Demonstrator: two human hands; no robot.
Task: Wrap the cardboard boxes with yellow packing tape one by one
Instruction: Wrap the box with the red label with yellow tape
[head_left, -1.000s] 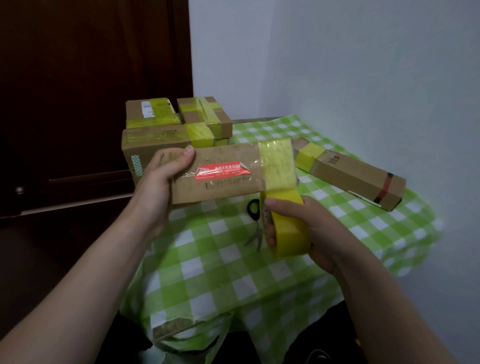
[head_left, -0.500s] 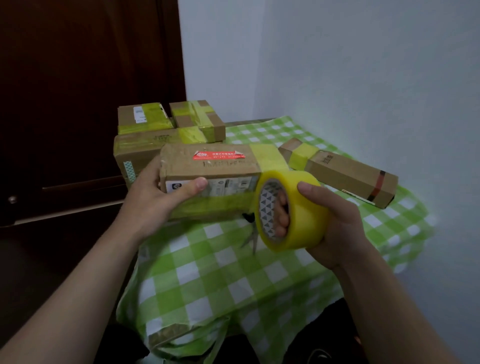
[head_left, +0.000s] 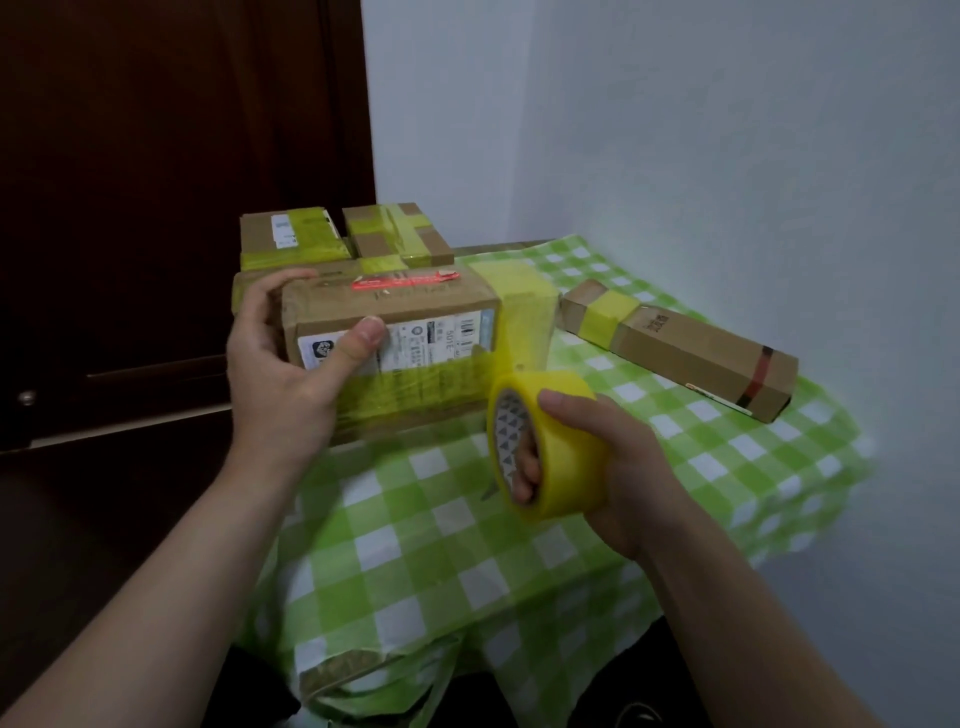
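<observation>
My left hand grips the left end of a cardboard box held in the air, thumb on its white label. A red sticker lies on its top face. Yellow tape bands run around its right end and along its lower front. My right hand grips the yellow tape roll, fingers through its core, just below and right of the box. A strip of tape stretches from the roll up to the box's right end.
A table with a green-checked cloth stands below. Three taped boxes are stacked at its back left. A long box with one yellow band lies at the right, near the white wall. A dark wooden door fills the left.
The box has turned so its labelled side faces me. The roll has swung from under the box out toward me and down, drawing tape around the right end.
</observation>
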